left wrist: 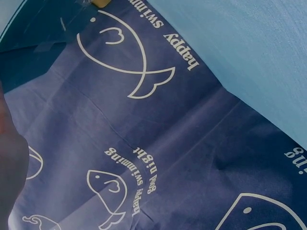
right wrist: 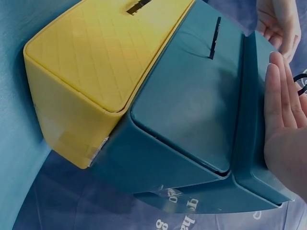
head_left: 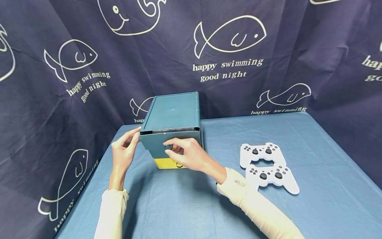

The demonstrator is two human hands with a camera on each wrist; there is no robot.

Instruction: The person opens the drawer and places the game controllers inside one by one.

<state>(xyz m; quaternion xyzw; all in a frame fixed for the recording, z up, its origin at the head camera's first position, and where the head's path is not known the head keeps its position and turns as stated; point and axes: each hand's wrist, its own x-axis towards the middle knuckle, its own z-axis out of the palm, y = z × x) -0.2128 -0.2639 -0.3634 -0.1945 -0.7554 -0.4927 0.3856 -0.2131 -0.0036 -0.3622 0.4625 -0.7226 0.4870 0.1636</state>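
A small drawer cabinet stands on the table, teal above, with a yellow bottom drawer. Its teal top drawer sticks out a little, leaving a dark gap under the cabinet's top. My right hand pinches the black pull ring on that drawer's front between thumb and index finger. At the cabinet's upper left front corner, my left hand rests its thumb and fingertips against the edge. Below the top drawer, a teal middle drawer sits flush with its frame. The drawer's inside is hidden.
Two white game controllers lie on the blue table cloth to the right of the cabinet, one partly overlapping the other. A dark blue curtain with fish drawings hangs behind and at both sides.
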